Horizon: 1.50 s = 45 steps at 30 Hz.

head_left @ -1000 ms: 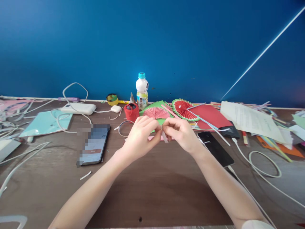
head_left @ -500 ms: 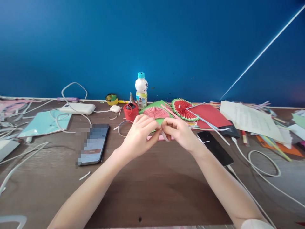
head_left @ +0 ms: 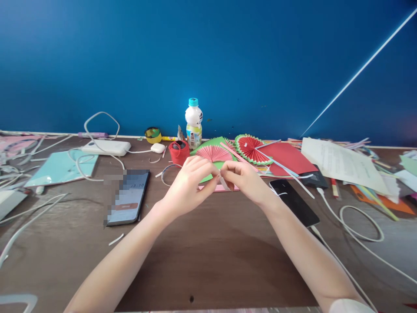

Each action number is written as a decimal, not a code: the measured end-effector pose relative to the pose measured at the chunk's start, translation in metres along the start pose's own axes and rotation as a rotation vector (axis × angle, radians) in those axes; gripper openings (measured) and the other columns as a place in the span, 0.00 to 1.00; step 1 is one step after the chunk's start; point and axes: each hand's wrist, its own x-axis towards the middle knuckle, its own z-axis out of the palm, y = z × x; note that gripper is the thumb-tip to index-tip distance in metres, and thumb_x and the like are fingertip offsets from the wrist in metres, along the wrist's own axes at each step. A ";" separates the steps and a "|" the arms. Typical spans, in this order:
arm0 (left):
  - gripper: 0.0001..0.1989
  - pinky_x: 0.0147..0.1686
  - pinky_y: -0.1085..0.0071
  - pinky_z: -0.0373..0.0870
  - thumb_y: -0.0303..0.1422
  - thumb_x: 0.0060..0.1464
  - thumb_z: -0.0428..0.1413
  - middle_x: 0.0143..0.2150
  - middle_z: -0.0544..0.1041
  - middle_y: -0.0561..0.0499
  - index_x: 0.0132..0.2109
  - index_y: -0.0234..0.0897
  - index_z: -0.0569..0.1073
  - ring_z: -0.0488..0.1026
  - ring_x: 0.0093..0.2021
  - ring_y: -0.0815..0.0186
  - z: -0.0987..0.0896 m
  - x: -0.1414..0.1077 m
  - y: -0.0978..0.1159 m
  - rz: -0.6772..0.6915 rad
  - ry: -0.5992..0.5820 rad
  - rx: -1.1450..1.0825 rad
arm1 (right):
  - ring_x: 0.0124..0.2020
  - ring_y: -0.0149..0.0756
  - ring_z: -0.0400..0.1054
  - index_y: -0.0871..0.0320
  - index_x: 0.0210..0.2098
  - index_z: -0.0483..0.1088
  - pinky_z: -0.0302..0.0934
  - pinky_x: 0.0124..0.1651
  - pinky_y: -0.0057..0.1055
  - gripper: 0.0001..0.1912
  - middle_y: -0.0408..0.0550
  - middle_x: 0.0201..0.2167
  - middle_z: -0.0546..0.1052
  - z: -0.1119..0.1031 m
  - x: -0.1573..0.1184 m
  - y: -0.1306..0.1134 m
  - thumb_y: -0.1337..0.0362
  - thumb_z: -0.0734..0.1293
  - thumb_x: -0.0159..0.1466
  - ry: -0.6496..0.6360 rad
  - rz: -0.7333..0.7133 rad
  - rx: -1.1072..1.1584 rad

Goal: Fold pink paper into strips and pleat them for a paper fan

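Above the middle of the table, my left hand [head_left: 192, 182] and my right hand [head_left: 247, 182] meet fingertip to fingertip. Both are closed in a pinch on a thin, pale paper strip [head_left: 224, 184], which curls down between them. The strip's upper end is hidden by my fingers. Just behind the hands lies a pleated pink paper fan [head_left: 213, 153] on green paper [head_left: 219, 142]. Further right is a red pleated fan [head_left: 250, 149] with a green edge, with narrow pale strips across it.
A phone [head_left: 130, 198] lies left of my hands, and a black phone [head_left: 295, 203] with a cable lies right. Behind stand a red ribbon roll [head_left: 179, 153] and a bottle [head_left: 193, 124]. A power bank [head_left: 106, 148], red paper [head_left: 288, 157] and a printed sheet [head_left: 345, 165] are also about.
My hands stay almost in the same place, still pinching. The pale strip between the fingertips has shifted slightly.
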 end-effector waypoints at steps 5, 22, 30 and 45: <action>0.07 0.37 0.70 0.61 0.28 0.57 0.46 0.28 0.69 0.54 0.31 0.38 0.64 0.63 0.33 0.69 -0.003 0.000 0.000 -0.048 -0.017 -0.066 | 0.18 0.25 0.56 0.58 0.21 0.61 0.51 0.22 0.24 0.05 0.36 0.15 0.63 -0.001 0.001 0.001 0.67 0.60 0.53 -0.003 0.035 0.019; 0.07 0.32 0.73 0.64 0.31 0.57 0.45 0.33 0.72 0.51 0.33 0.38 0.67 0.68 0.36 0.68 -0.008 -0.001 -0.001 -0.239 0.022 -0.206 | 0.18 0.24 0.56 0.59 0.21 0.61 0.49 0.22 0.23 0.05 0.36 0.15 0.62 0.000 0.004 0.005 0.67 0.61 0.53 -0.061 0.117 0.031; 0.07 0.32 0.72 0.63 0.31 0.56 0.46 0.32 0.73 0.52 0.33 0.38 0.67 0.68 0.34 0.69 -0.015 0.001 -0.002 -0.257 0.070 -0.177 | 0.17 0.24 0.56 0.59 0.20 0.61 0.49 0.22 0.22 0.05 0.37 0.15 0.64 -0.001 0.007 0.011 0.68 0.60 0.52 -0.064 0.128 -0.041; 0.07 0.32 0.72 0.63 0.31 0.56 0.48 0.31 0.70 0.53 0.31 0.38 0.66 0.67 0.34 0.69 -0.024 0.001 -0.003 -0.260 0.181 -0.163 | 0.17 0.23 0.58 0.59 0.20 0.63 0.52 0.21 0.21 0.05 0.38 0.15 0.65 -0.005 0.019 0.032 0.67 0.59 0.52 -0.068 0.118 -0.081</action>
